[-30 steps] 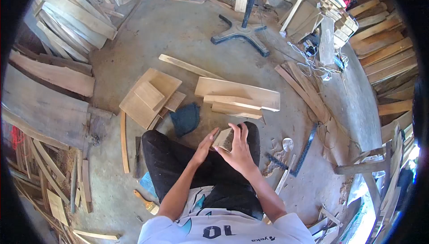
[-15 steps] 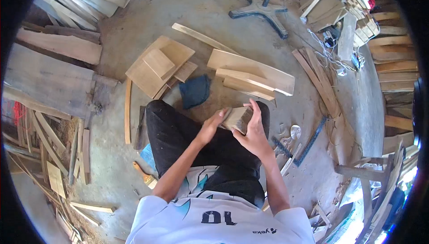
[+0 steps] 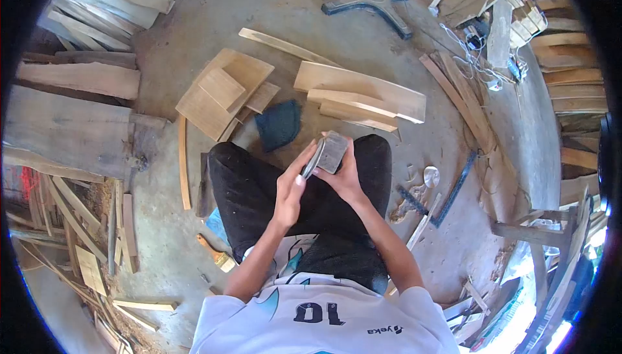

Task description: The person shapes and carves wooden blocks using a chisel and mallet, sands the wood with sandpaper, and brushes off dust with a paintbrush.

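Note:
A small wooden block [image 3: 333,152] is between my hands above my lap, its greyish face turned up. My right hand [image 3: 345,178] wraps round its right side and lower edge, closed on it. Against the block's left side lies a thin, curved grey sheet that looks like sandpaper [image 3: 313,160]. My left hand [image 3: 291,189] presses this sheet to the block, fingers together along its outer side and thumb at the lower end. The left palm and the block's underside are hidden.
Beyond my knees lie stacked wooden panels [image 3: 217,98], a dark blue cloth [image 3: 278,126] and more boards [image 3: 363,88]. A paintbrush [image 3: 216,252] is at my left, a metal square [image 3: 453,189] at my right. A star-shaped stand base [image 3: 367,1] stands farther off.
The block has been turned so its greyish face points up. My left hand has shifted from the block's end to flat along its side, and the thin sheet now shows.

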`<state>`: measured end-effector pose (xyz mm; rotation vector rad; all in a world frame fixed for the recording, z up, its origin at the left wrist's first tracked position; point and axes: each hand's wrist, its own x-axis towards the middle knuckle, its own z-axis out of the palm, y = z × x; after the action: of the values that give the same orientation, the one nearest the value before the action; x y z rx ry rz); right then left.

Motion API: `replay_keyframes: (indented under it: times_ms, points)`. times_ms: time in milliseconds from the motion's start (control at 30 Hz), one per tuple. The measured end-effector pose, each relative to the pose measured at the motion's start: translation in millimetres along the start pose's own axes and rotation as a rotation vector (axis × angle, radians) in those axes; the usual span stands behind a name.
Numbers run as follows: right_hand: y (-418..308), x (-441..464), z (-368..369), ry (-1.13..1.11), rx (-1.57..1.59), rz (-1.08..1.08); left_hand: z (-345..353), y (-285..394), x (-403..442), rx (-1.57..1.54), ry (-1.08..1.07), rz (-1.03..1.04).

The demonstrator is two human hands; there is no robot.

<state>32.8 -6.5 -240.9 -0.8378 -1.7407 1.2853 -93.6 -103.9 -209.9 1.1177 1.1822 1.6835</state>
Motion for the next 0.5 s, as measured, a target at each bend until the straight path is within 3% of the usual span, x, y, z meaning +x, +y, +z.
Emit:
replay_keyframes:
  times_ms: [67,200,300,333,367,400,500]
  points:
    - [3.2,5.2,9.5,-0.073,0.165,0.033,-2.0,10.4,1.6,0.179,0.032,0.064]
    - [3.6,8.9,12.0,-0.141,0.049,0.018,-9.4,20.1,10.4,0.308,0.045,0.092]
    - [11.2,7.9,14.1,-0.151,0.089,-0.021,-7.9,34.3,24.2,0.905,-0.090,0.330]
    - [21.0,5.6,20.2,-0.134,0.158,0.067,-3.8,38.8,30.1,1.012,-0.120,0.363]
    - [27.6,7.0,20.6,-0.131,0.067,-0.039,-1.4,40.8,35.2,1.118,-0.152,0.397]
    - [29.2,11.7,20.5,-0.129,-0.025,-0.144,-1.6,40.3,39.5,1.091,-0.162,0.377]
    - [29.0,20.8,12.7,-0.149,-0.016,-0.082,-1.4,39.0,41.6,1.003,-0.172,0.330]
